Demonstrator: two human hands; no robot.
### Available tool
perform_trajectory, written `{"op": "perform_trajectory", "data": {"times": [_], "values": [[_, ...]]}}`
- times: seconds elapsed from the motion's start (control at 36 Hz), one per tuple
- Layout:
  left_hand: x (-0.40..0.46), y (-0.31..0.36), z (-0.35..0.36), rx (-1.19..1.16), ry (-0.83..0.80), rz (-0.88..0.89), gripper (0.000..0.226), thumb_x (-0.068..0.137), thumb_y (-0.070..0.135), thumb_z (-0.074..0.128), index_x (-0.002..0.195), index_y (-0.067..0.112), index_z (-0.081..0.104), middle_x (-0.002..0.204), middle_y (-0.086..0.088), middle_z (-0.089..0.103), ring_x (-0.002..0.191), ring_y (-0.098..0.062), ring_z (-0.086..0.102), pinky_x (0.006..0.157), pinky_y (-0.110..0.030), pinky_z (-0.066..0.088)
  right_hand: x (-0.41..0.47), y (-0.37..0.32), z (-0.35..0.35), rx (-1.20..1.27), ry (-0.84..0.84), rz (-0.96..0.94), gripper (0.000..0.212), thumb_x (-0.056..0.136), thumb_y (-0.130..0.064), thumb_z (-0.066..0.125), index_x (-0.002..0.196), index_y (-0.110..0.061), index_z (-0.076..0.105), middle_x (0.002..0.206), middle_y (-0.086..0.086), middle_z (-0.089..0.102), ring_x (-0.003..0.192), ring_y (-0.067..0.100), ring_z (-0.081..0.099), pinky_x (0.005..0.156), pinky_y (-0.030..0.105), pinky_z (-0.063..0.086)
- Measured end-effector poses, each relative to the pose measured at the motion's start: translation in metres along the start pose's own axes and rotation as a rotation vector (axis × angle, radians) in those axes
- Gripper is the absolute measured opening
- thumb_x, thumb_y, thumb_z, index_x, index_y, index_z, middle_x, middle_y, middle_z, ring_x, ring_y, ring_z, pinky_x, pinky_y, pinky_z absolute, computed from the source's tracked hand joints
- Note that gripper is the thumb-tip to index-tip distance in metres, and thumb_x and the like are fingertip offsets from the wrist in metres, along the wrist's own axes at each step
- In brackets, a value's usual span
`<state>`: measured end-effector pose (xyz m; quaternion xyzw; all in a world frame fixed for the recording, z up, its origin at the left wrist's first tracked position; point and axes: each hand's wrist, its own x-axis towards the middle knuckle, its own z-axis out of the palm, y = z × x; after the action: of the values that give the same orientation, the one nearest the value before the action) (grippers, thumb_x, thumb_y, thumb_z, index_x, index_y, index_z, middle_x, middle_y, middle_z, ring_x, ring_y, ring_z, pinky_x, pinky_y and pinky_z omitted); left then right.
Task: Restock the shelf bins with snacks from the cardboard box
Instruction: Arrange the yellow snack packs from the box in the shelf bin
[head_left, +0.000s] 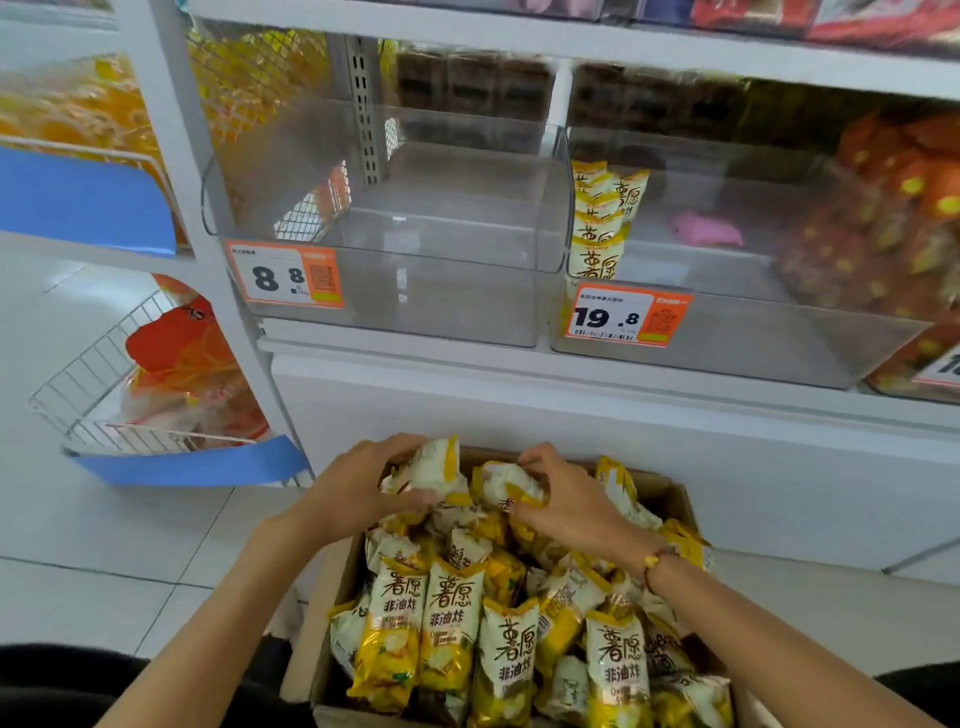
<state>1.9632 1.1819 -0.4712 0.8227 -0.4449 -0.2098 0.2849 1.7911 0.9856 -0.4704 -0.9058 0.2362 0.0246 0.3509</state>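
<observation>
Two hands work in the box (332, 597), which stands on the floor below the shelf (571, 374) and is packed with yellow-and-white packs (452, 623). Each pack bears large dark Chinese characters reading 薯愿, with 非油炸 beneath; the smaller print cannot be read.

Above the box, two clear bins sit side by side on the shelf. The left bin (395, 291) carries an orange-and-white tag (285, 275) reading 8.8. The right bin (727, 332) carries a similar tag (626, 316) reading 19.8, with a barcode along its lower edge; its small print is too fine to read. A short row of the same packs (602, 223) stands at the left wall of the right bin, and a pink item (706, 230) lies further back in it. Orange snack bags (883, 208) fill the bin to the right.

At the far end of the box, the left hand (358, 493) holds a white-and-yellow pack (431, 467) in a curled grip, raised a little above the pile. The right hand (566, 499), just beside it, grips another pack (511, 483) between thumb and curled fingers. A beaded bracelet (655, 564) circles the right wrist.

Left of the box, a wire basket (93, 395) holds orange bags.
</observation>
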Motion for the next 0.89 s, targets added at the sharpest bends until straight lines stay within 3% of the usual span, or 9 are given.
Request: {"op": "perform_trajectory", "data": {"times": [0.17, 0.25, 0.33, 0.47, 0.61, 0.69, 0.75, 0.81, 0.89], "values": [[0.005, 0.054, 0.002, -0.770, -0.007, -0.271, 0.041, 0.091, 0.049, 0.050, 0.119, 0.020, 0.053, 0.111, 0.002, 0.070, 0.104, -0.012, 0.065, 0.101, -0.034, 0.046, -0.020, 0.004, -0.058, 0.693, 0.005, 0.344, 0.035, 0.077, -0.025, 0.075, 0.107, -0.016, 0.061, 0.101, 0.004, 0.066, 0.086, 0.015, 0.061, 0.080, 0.031, 0.050], [0.010, 0.071, 0.010, -1.176, -0.078, -0.380, 0.047, 0.096, 0.048, 0.043, 0.125, 0.014, 0.058, 0.120, -0.010, 0.067, 0.111, -0.025, 0.063, 0.102, -0.039, 0.044, -0.039, 0.004, -0.082, 0.941, -0.023, 0.349, 0.034, 0.077, -0.041, 0.064, 0.100, -0.016, 0.064, 0.084, 0.004, 0.067, 0.075, 0.016, 0.059, 0.070, 0.028, 0.047], [0.011, 0.088, 0.017, -1.358, -0.169, -0.389, 0.053, 0.096, 0.046, 0.041, 0.134, 0.011, 0.053, 0.128, -0.014, 0.061, 0.118, -0.030, 0.057, 0.102, -0.040, 0.043, -0.051, 0.000, -0.097, 1.004, -0.077, 0.299, 0.032, 0.080, -0.046, 0.058, 0.096, -0.018, 0.060, 0.074, 0.001, 0.064, 0.064, 0.014, 0.057, 0.060, 0.024, 0.045], [0.013, 0.120, 0.027, -1.225, -0.294, -0.305, 0.047, 0.094, 0.044, 0.043, 0.131, 0.017, 0.053, 0.125, -0.007, 0.064, 0.118, -0.022, 0.060, 0.101, -0.035, 0.045, -0.060, -0.008, -0.106, 0.827, -0.129, 0.231, 0.041, 0.078, -0.054, 0.058, 0.100, -0.019, 0.067, 0.086, 0.004, 0.068, 0.069, 0.014, 0.058, 0.072, 0.027, 0.044], [0.018, 0.135, 0.035, -0.984, -0.272, -0.253, 0.059, 0.080, 0.065, 0.053, 0.128, 0.031, 0.055, 0.120, 0.006, 0.067, 0.116, -0.014, 0.060, 0.114, -0.045, 0.031, -0.060, -0.014, -0.108, 0.734, 0.026, 0.336, 0.047, 0.093, -0.058, 0.043, 0.106, -0.018, 0.066, 0.098, 0.009, 0.068, 0.083, 0.021, 0.057, 0.066, 0.027, 0.046], [0.020, 0.145, 0.034, -0.922, -0.182, -0.258, 0.042, 0.077, 0.069, 0.054, 0.113, 0.047, 0.051, 0.114, 0.021, 0.060, 0.117, -0.005, 0.049, 0.116, -0.042, 0.024, -0.061, -0.018, -0.115, 0.786, 0.061, 0.369, 0.048, 0.097, -0.056, 0.035, 0.105, -0.019, 0.064, 0.091, 0.004, 0.067, 0.084, 0.020, 0.061, 0.079, 0.034, 0.049], [0.020, 0.152, 0.030, -0.866, -0.142, -0.208, 0.052, 0.073, 0.074, 0.055, 0.116, 0.046, 0.054, 0.121, 0.019, 0.060, 0.119, -0.007, 0.051, 0.114, -0.042, 0.030, -0.063, -0.020, -0.123, 0.840, 0.048, 0.338, 0.049, 0.096, -0.057, 0.034, 0.110, -0.019, 0.062, 0.093, 0.003, 0.066, 0.087, 0.020, 0.063, 0.083, 0.035, 0.050], [0.021, 0.159, 0.024, -0.822, -0.104, -0.150, 0.063, 0.070, 0.075, 0.057, 0.123, 0.041, 0.057, 0.120, 0.014, 0.066, 0.113, -0.010, 0.060, 0.107, -0.039, 0.040, -0.067, -0.024, -0.131, 0.850, 0.015, 0.263, 0.050, 0.091, -0.060, 0.041, 0.117, -0.022, 0.061, 0.106, 0.005, 0.069, 0.100, 0.022, 0.065, 0.092, 0.038, 0.051], [0.025, 0.169, 0.013, -0.797, -0.034, -0.116, 0.051, 0.081, 0.060, 0.057, 0.124, 0.033, 0.057, 0.116, 0.008, 0.067, 0.103, -0.008, 0.066, 0.084, -0.023, 0.052, -0.072, -0.028, -0.139, 0.791, 0.031, 0.170, 0.067, 0.069, -0.049, 0.070, 0.126, -0.017, 0.057, 0.114, 0.003, 0.070, 0.111, 0.025, 0.064, 0.100, 0.041, 0.048]]}}
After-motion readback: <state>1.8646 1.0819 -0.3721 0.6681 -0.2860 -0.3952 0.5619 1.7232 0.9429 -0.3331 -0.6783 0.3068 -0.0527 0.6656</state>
